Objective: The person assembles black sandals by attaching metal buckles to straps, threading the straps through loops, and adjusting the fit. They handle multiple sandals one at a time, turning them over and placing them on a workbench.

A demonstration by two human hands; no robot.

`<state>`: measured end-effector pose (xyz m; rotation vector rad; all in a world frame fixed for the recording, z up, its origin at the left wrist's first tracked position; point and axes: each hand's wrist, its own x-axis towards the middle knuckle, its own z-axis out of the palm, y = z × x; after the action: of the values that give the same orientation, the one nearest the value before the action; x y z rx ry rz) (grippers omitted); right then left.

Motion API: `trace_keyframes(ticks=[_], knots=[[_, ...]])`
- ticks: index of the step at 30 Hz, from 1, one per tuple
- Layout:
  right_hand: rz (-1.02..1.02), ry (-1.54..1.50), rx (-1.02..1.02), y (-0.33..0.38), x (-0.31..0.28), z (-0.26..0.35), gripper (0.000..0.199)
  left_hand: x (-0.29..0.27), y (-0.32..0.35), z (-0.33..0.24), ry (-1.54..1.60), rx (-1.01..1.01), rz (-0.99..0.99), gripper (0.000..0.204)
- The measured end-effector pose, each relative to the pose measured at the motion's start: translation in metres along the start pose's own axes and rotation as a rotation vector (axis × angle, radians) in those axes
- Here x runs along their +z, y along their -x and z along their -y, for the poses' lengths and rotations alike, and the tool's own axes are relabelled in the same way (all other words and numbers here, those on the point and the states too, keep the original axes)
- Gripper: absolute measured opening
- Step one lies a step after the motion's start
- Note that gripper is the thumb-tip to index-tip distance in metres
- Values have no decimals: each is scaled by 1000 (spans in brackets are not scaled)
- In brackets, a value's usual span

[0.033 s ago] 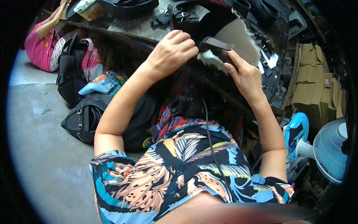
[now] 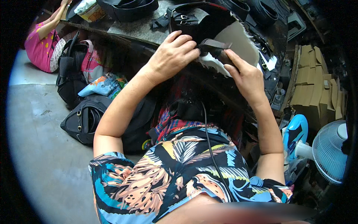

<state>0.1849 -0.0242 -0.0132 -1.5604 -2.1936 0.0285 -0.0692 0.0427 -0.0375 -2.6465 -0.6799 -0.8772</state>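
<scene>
Here, a dark strip (image 2: 216, 43) lies between left grip (image 2: 172, 55) and right grip (image 2: 245, 77).

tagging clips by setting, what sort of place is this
Probably a small workshop, perhaps for bags or belts. The signs are black straps with silver-coloured metal buckles, thick, curved black bands and a pale, frayed-edged sheet.

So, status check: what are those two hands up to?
Right hand pinching a flat dark piece. Left hand curled near its left end, grip hidden. Pale sheet and black buckled straps crowded close by.
</scene>
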Motion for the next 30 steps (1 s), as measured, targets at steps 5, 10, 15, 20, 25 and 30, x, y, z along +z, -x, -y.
trace_keyframes(ticks=[5, 10, 15, 20, 25, 30], knots=[[-143, -374, 120, -1, -14, -31, 41, -11, -15, -6, 10, -36, -10, 15], [-236, -487, 100, -9, -55, -48, 41, -40, -31, 0, 60, -5, -66, 15], [-547, -629, -118, -11, -54, -32, 39, -55, -44, -3, 45, 22, -40, 16], [-73, -100, 131, -10, -4, -21, 39, -58, -51, 0, 66, 56, -25, 17], [-326, -248, -85, -14, -28, -33, 40, -59, -52, 3, 54, 69, 12, 17], [-99, -70, 59, -21, -10, -8, 45, -57, -54, 3, 58, 76, -4, 16]])
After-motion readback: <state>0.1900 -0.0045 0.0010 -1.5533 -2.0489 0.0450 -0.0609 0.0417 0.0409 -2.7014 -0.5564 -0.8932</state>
